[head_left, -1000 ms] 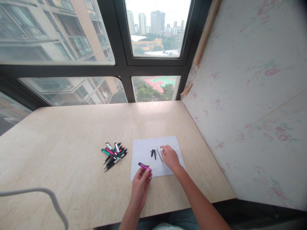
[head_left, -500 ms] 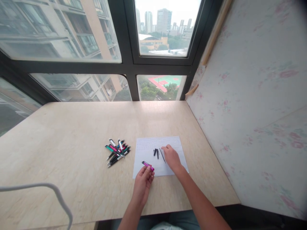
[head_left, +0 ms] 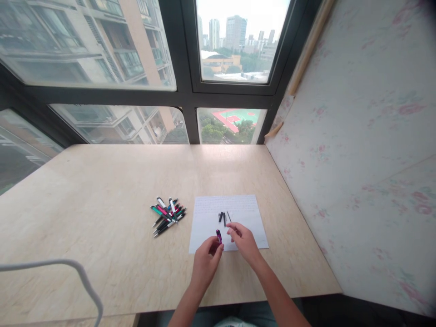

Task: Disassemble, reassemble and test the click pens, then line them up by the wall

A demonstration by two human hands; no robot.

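My left hand [head_left: 207, 258] is closed around a purple pen barrel [head_left: 219, 235], whose dark clip end points up and away. Just right of it is my right hand [head_left: 242, 238], its index finger and thumb curved with a gap between them; I see nothing in it. Beyond my fingers, small black pen parts [head_left: 221, 217] and a thin dark pen refill [head_left: 229, 216] lie on a sheet of white paper [head_left: 200, 243]. My right hand hides the refill's lower end.
A loose pile of several click pens [head_left: 168, 217] lies left of the paper. A grey cable [head_left: 80, 270] curves over the near left of the marbled tabletop [head_left: 112, 190]. Windows stand behind, and a flowered wall [head_left: 357, 181] runs along the right.
My right hand has drawn back from the refill toward my left hand. The purple barrel has swung from lying slantwise to pointing away from me, and my left hand has shifted slightly right.
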